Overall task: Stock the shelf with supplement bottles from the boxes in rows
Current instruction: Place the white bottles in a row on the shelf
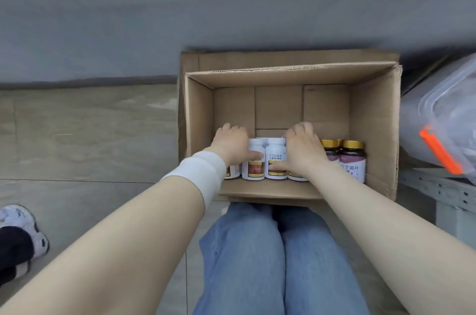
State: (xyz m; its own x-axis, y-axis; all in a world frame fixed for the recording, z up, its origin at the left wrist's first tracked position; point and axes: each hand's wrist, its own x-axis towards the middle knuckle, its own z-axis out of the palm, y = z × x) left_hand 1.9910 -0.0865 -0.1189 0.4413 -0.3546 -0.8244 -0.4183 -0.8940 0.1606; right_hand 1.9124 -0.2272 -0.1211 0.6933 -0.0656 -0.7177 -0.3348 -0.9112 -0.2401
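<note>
An open cardboard box (371,119) stands on the floor in front of my knees. Along its near wall stands a row of white supplement bottles (277,160) with white caps, and to their right dark bottles with gold caps (352,157). My left hand (231,143) reaches into the box and grips the leftmost white bottles, thumb across a label. My right hand (302,150) grips the right end of the white row, thumb on a label. The far half of the box is bare cardboard.
A grey shelf front (180,18) runs across the top of the view behind the box. A clear plastic tub with an orange latch (438,150) sits on a metal rack at the right. Another person's shoe (23,229) is on the tiled floor at left.
</note>
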